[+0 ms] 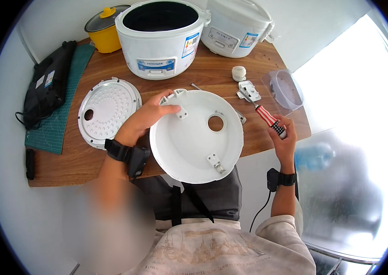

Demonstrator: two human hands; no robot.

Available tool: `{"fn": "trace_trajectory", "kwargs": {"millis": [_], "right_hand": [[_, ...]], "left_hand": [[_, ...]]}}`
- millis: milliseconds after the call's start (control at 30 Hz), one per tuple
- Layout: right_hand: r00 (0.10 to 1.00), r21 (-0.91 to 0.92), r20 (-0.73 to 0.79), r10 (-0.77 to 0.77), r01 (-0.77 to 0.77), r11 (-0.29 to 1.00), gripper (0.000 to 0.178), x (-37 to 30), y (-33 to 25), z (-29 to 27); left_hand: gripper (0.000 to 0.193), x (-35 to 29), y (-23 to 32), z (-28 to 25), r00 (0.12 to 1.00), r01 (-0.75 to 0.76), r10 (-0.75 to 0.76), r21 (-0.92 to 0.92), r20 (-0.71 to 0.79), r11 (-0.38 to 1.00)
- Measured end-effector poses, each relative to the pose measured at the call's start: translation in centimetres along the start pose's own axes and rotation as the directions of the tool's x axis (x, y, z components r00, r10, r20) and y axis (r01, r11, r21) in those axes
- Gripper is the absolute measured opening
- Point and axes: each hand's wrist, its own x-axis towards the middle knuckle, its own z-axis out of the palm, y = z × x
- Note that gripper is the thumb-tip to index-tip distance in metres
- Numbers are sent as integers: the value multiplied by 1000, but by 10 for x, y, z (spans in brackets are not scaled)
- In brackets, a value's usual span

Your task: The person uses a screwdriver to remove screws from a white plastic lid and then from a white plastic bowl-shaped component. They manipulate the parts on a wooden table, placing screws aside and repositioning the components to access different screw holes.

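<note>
My left hand [150,112] grips the upper left rim of a white plastic rice cooker lid shell [189,137], thumb over a small bracket near the hinge. The shell is tilted with its hollow inside facing me, and a round hole goes through it. Well to its right, my right hand [285,137] is closed around a screwdriver [269,120] with a red, white and blue patterned handle. The screwdriver's shaft points up and left, over a small white plastic part [249,90] on the table. Left of the shell lies a round metal inner lid plate [110,112] with dimples and a hole.
A white rice cooker body [159,57] stands open at the back, beside a closed rice cooker [233,34] and a yellow pot [104,36]. A clear container [286,89] and a white round cap [238,73] sit right. A black case [49,85] rests on a green mat [78,68].
</note>
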Motion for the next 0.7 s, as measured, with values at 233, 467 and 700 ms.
{"fn": "trace_trajectory", "kwargs": {"millis": [233,467,700], "right_hand": [[990,-35,112,-81,85,996,29,4,1,8],[966,-368,230,-115,196,909,28,13,-19,15],[875,-398,346,-339,464,791,19,41,-77,32]], "left_hand": [[72,-2,5,-2,998,0,0,-5,57,1000],[76,0,-3,-3,998,-32,33,-9,45,999],[75,3,-7,-4,998,-35,35,3,43,999]]}}
